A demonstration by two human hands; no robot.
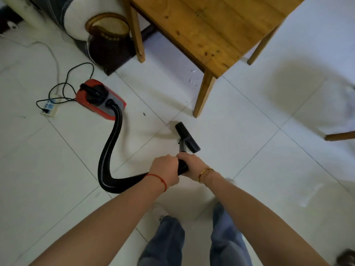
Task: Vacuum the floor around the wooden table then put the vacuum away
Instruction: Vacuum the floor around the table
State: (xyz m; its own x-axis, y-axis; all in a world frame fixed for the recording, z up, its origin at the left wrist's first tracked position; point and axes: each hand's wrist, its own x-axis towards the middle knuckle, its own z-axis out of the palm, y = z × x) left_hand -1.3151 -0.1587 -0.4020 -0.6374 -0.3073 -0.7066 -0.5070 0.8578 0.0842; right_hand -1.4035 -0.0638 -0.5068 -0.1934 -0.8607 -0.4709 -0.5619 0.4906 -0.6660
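A red canister vacuum (99, 99) sits on the white tiled floor at the left. Its black ribbed hose (110, 150) curves down and round to the wand. My left hand (164, 169) and my right hand (189, 163) both grip the black wand handle, side by side. The black floor nozzle (187, 137) rests on the tiles just in front of my hands, near the closest leg (203, 95) of the wooden table (207, 25). White scraps (193, 79) lie on the floor under the table's corner.
A white power strip (49, 108) with the vacuum's black cord lies left of the canister. A dark woven basket (107, 39) and a rolled mattress stand behind the table's far-left leg. Another wooden piece (340, 136) juts in at the right edge. My feet are below.
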